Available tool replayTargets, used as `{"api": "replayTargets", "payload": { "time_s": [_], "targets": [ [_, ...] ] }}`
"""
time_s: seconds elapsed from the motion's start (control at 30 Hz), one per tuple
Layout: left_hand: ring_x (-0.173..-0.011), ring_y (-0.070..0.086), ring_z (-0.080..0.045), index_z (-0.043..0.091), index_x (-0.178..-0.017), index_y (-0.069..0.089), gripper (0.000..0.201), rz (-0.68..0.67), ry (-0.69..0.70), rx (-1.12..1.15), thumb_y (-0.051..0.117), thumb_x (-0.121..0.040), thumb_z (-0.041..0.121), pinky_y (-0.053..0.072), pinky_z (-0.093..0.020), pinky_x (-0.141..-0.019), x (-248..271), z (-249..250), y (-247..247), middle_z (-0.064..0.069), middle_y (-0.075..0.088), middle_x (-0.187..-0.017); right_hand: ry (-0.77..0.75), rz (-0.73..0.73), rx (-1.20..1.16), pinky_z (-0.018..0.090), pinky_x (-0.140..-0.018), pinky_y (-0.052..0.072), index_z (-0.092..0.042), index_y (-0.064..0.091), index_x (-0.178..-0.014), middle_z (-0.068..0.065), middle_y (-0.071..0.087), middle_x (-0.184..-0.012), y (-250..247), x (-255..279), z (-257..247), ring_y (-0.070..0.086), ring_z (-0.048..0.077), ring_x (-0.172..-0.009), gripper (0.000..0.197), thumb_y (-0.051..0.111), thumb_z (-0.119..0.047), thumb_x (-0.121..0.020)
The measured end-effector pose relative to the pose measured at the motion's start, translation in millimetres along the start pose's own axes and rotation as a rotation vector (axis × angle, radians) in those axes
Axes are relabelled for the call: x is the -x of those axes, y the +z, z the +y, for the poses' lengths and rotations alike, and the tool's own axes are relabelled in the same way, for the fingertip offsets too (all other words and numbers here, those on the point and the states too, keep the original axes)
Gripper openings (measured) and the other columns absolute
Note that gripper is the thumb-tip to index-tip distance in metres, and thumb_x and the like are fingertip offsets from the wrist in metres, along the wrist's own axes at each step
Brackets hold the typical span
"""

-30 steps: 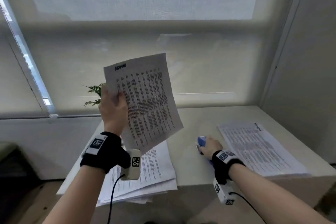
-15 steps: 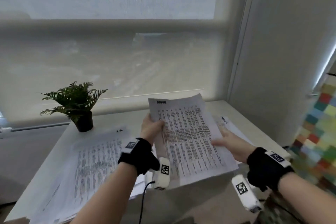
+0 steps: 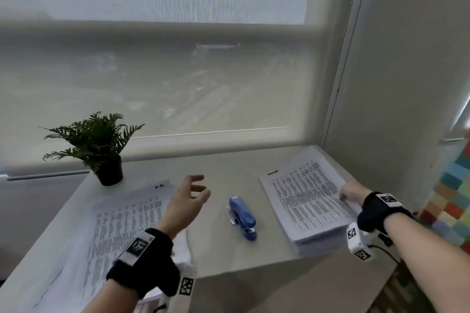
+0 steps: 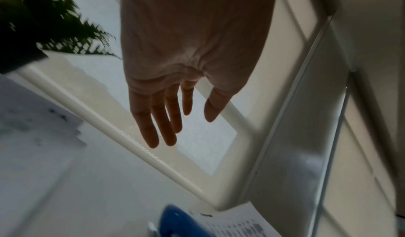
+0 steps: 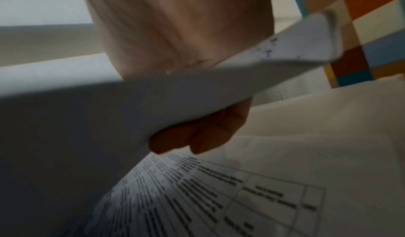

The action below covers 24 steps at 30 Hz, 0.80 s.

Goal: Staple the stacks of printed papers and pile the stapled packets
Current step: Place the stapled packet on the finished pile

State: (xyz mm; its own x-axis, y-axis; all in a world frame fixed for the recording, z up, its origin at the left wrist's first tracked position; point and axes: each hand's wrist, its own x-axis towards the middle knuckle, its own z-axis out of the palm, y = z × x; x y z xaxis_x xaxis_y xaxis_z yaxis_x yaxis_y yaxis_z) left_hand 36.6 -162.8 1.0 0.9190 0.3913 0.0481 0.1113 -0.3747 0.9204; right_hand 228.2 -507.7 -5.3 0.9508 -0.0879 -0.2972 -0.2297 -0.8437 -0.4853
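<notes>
While left hand hovers slack, right hand pinches top sheets of stack.

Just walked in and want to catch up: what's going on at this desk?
A person is working through printed papers. Their right hand pinches sheets at the edge of the thick white printed stack on the right. Their left hand hovers open and empty near the blue stapler, which lies untouched between that stack and a flatter paper pile.
</notes>
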Motion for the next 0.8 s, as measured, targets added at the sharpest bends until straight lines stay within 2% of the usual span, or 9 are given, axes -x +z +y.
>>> {"api": "replayTargets", "payload": {
  "time_s": [0.07,0.13,0.17,0.3,0.4,0.5,0.63,0.73,0.8],
  "targets": [
    [-0.089,0.063,-0.023,0.022,-0.119,0.049,0.027,0.029,-0.021,-0.024,0.056,-0.093,0.017,0.05,-0.037,-0.083,-1,-11,-23,-0.006,0.061,-0.107,0.037,0.021,0.026,0.029,-0.081,0.043,0.003,0.057,-0.066,0.022,0.053,-0.102,6,-8,0,0.047,0.027,-0.093,0.019,0.054,0.01,-0.083],
    [-0.084,0.06,-0.022,0.016,-0.119,0.051,0.026,0.05,-0.043,-0.054,0.055,-0.093,0.013,0.048,-0.03,-0.074,-2,-22,-41,-0.009,0.06,-0.105,0.046,0.012,0.088,0.024,-0.07,0.041,0.006,0.059,-0.082,0.021,0.054,-0.1,9,-7,2,0.05,0.027,-0.091,0.003,0.056,0.004,-0.083],
    [-0.083,0.059,-0.021,0.014,-0.118,0.051,0.025,0.06,-0.056,-0.078,0.054,-0.093,0.012,0.047,-0.028,-0.07,-2,-27,-50,-0.009,0.059,-0.103,0.046,0.027,0.105,0.023,-0.07,0.039,0.006,0.06,-0.091,0.022,0.057,-0.103,11,-8,3,0.053,0.029,-0.092,0.011,0.057,0.001,-0.082],
    [-0.084,0.058,-0.017,0.016,-0.108,0.055,0.014,0.053,-0.119,-0.344,0.055,-0.094,0.02,0.045,-0.021,-0.064,8,-46,-83,-0.003,0.061,-0.098,0.044,0.175,0.24,0.039,-0.096,0.044,-0.006,0.04,-0.133,0.021,0.048,-0.134,24,5,-2,0.05,0.035,-0.119,0.056,0.059,-0.017,-0.081],
    [-0.084,0.058,-0.019,0.014,-0.097,0.061,0.012,0.023,-0.235,-0.601,0.054,-0.093,0.023,0.047,-0.026,-0.069,5,-58,-105,-0.004,0.062,-0.092,-0.092,0.348,0.394,0.05,-0.103,0.036,-0.013,0.036,-0.136,0.019,0.036,-0.139,33,26,-34,0.039,0.036,-0.127,0.054,0.055,-0.024,-0.086],
    [-0.085,0.059,-0.025,0.013,-0.086,0.063,0.015,-0.015,-0.377,-0.768,0.05,-0.09,0.02,0.047,-0.03,-0.08,1,-69,-130,-0.012,0.063,-0.091,-0.365,0.402,0.297,0.048,-0.1,0.035,-0.014,0.042,-0.132,0.018,0.037,-0.133,58,64,-93,0.038,0.035,-0.123,0.046,0.053,-0.017,-0.087],
    [-0.126,0.048,-0.029,0.006,-0.143,0.034,0.059,0.057,-0.594,-0.835,0.053,-0.092,0.03,0.042,-0.034,-0.104,2,-86,-155,-0.013,0.047,-0.139,-0.698,0.173,0.16,0.037,-0.099,0.04,-0.014,0.056,-0.12,0.013,0.047,-0.125,122,124,-170,0.048,0.031,-0.117,0.031,0.05,-0.018,-0.09],
    [-0.134,0.039,-0.03,0.004,-0.145,0.028,0.084,0.041,-0.712,-0.831,0.06,-0.084,0.053,0.035,-0.035,-0.111,8,-101,-164,-0.014,0.039,-0.145,-0.674,-0.148,0.175,0.027,-0.086,0.045,-0.01,0.058,-0.121,0.014,0.056,-0.128,173,158,-205,0.054,0.027,-0.114,0.033,0.051,-0.022,-0.092],
    [-0.131,0.042,-0.031,0.004,-0.144,0.026,0.102,0.021,-0.755,-0.795,0.069,-0.071,0.061,0.036,-0.039,-0.111,11,-109,-164,-0.016,0.037,-0.144,-0.614,-0.317,0.201,0.03,-0.085,0.047,-0.006,0.052,-0.129,0.014,0.055,-0.132,202,174,-215,0.054,0.026,-0.112,0.041,0.05,-0.027,-0.095]
  ]
}}
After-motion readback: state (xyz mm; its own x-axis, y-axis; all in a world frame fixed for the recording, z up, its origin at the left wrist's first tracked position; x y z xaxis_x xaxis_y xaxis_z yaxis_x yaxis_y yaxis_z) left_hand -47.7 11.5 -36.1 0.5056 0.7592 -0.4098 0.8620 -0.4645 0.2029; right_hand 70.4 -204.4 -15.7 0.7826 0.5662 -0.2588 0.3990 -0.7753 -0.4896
